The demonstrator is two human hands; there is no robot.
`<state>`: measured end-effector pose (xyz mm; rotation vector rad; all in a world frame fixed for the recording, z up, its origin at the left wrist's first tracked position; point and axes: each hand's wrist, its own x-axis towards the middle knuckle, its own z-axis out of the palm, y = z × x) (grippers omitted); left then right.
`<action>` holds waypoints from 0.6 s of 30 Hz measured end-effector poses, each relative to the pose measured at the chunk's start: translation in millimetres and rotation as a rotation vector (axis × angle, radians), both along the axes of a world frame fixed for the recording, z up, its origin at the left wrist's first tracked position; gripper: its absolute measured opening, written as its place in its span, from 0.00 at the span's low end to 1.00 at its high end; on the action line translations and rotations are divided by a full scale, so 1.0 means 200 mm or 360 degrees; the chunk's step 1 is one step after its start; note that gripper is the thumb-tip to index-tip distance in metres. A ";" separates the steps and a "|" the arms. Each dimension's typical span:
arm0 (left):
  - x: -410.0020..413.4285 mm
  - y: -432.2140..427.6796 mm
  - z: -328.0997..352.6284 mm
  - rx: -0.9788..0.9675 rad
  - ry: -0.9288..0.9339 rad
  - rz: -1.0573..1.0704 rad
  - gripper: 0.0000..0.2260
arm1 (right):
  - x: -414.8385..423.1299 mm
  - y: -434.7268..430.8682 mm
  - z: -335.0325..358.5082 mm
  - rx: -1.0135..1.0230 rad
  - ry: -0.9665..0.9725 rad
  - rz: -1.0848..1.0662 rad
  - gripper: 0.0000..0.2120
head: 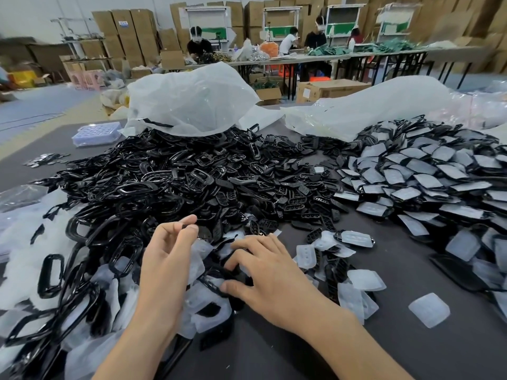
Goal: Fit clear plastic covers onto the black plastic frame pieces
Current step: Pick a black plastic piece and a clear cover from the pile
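Nearest, right hand [263, 270]: fingers curled, gripping a black frame piece [212, 282] on the worktop [397, 344].
Left hand [167, 250]: raised, pinching a small black part [188, 225].
Clear covers [429, 309]: loose around both hands.
Frame heap [170, 174]: behind, mid-worktop.
Covered frames [425, 174]: piled far right.
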<state>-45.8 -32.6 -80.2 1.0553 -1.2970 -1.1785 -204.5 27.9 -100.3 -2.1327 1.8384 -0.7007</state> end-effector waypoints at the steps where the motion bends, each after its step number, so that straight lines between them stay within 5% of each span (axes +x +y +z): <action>1: 0.00 0.01 0.01 -0.0040 -0.0011 0.0008 0.03 | 0.00 0.00 0.00 -0.0022 -0.0034 -0.0004 0.14; 10: 0.01 0.04 0.03 -0.0499 -0.0395 0.0235 0.02 | -0.03 0.02 0.07 -0.0148 -0.0744 -0.0229 0.08; 18: 0.01 0.07 0.05 -0.0569 -0.0508 -0.0117 0.12 | -0.08 0.00 0.12 -0.0273 -0.1533 -0.0381 0.05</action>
